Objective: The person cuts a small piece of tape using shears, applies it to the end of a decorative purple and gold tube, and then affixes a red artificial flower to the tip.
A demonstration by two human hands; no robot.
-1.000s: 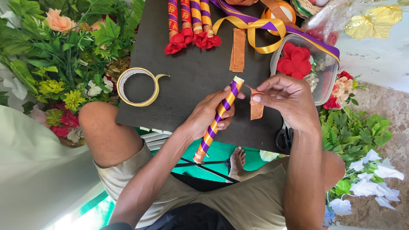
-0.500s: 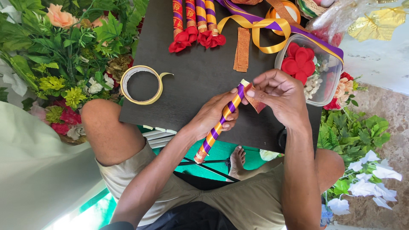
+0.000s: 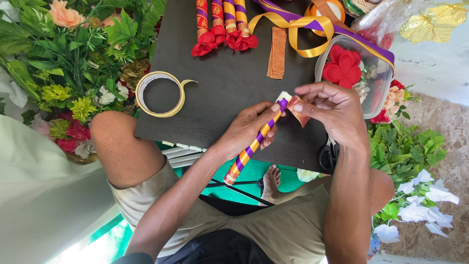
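Left hand (image 3: 246, 129) closed around the upper part of a purple-and-orange striped stick (image 3: 254, 146), which runs diagonally from the fingers down past the desk's near edge toward the lap. Right hand (image 3: 332, 110) pinches a small copper glitter strip (image 3: 299, 110) between thumb and forefinger, touching the stick's top end, just over the near right part of the dark desk (image 3: 229, 88). Tape roll (image 3: 160, 94) lies near the left edge, finished sticks with red flowers (image 3: 222, 29) at the far edge, scissors (image 3: 328, 155) at the near right corner.
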